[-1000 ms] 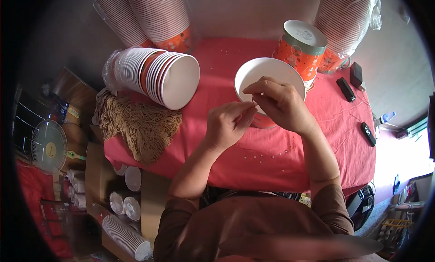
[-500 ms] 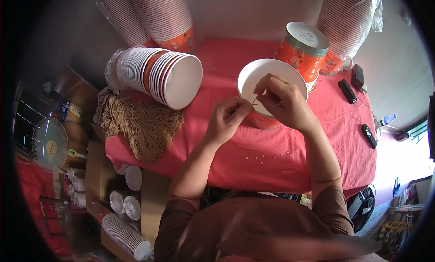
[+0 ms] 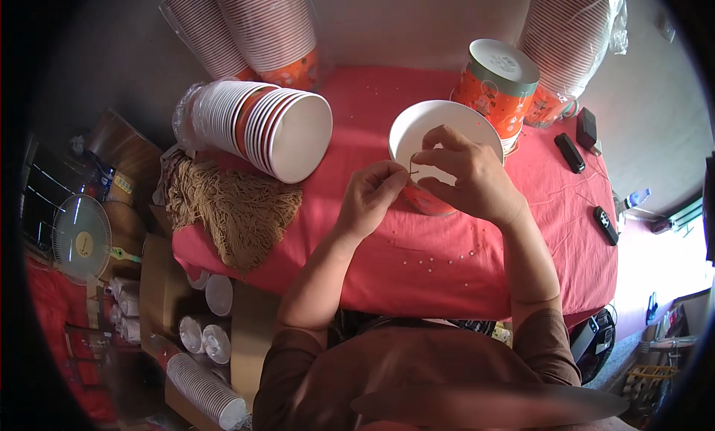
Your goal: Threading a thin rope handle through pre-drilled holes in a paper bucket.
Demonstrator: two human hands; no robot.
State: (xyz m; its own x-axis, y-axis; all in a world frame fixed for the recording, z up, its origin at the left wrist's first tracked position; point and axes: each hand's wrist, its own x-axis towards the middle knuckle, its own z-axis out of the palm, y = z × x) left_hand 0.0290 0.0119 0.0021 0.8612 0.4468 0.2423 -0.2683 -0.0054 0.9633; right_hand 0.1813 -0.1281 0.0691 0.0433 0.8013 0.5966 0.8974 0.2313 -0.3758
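In front of me a white-lined paper bucket with an orange-red outside stands upright on the table. Over its near rim, my left hand pinches a short, thin tan cord between thumb and forefinger. My right hand hovers above the bucket's mouth, thumb and forefinger parted, the forefinger's tip at the cord's upper end. Its other fingers are bent. Where the cord meets the bucket is hidden by my hands. A heap of similar tan cords hangs over the table's left edge.
Nested paper buckets lie on their side at left. An upside-down bucket stands behind right, near wrapped stacks. Small white bits dot the red cloth. Black devices sit at right; an open carton is lower left.
My right thumb and forefinger have spread apart, and the forefinger has shifted slightly left to the cord. My left hand keeps its pinch, almost unmoved.
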